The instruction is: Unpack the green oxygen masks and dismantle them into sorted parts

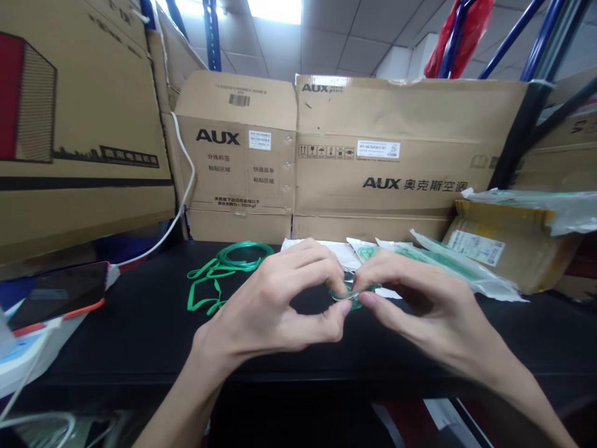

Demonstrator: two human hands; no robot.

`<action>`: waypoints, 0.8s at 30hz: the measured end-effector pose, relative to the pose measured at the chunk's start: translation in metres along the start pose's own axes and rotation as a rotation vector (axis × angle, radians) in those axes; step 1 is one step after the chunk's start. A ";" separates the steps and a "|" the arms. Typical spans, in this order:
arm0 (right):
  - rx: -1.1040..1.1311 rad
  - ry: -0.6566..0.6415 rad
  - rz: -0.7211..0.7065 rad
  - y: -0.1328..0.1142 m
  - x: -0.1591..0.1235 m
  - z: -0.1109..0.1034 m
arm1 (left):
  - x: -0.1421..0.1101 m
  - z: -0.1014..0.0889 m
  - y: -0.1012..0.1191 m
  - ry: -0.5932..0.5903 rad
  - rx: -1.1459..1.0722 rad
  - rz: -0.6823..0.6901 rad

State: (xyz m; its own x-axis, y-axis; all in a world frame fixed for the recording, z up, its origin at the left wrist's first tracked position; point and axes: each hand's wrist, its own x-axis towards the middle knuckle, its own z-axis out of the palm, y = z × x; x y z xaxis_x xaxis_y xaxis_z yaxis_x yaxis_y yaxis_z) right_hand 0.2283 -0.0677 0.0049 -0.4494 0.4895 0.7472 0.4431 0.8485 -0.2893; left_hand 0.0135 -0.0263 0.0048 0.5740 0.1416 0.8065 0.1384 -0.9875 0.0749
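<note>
Over the middle of the black tabletop, both hands meet at a small clear green plastic piece [355, 303] with a thin shiny metal strip along it, like the nose part of a mask. My left hand [298, 292] pinches its left end between thumb and fingers. At the right end, my right hand [415, 298] pinches it the same way. Fingers cover much of the piece, so its full shape is hidden. To the left of my left hand lie a coil of green tubing [237, 250] and a loose flat green strap [201, 305].
Clear packets [433, 252] with green contents lie behind my right hand, beside a taped carton [494, 249]. Large AUX cartons [373, 168] stand along the back. At left, a phone [60, 295] rests near a white cable [186, 186]. The black table [140, 336] has its front edge below my hands.
</note>
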 end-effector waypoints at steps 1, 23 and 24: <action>-0.003 -0.006 -0.001 0.000 0.000 0.000 | 0.000 0.000 0.001 0.001 0.014 0.002; 0.062 0.030 0.028 0.000 0.000 0.006 | 0.002 0.004 0.005 0.020 0.098 0.007; 0.071 0.026 0.035 0.000 0.001 0.005 | 0.002 0.004 0.004 0.025 0.090 0.012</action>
State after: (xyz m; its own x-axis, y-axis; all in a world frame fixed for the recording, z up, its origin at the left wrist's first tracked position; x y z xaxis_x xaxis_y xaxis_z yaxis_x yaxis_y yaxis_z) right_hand 0.2238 -0.0664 0.0022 -0.4138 0.5148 0.7509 0.4020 0.8433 -0.3566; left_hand 0.0180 -0.0300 0.0045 0.5558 0.1272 0.8216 0.2045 -0.9788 0.0132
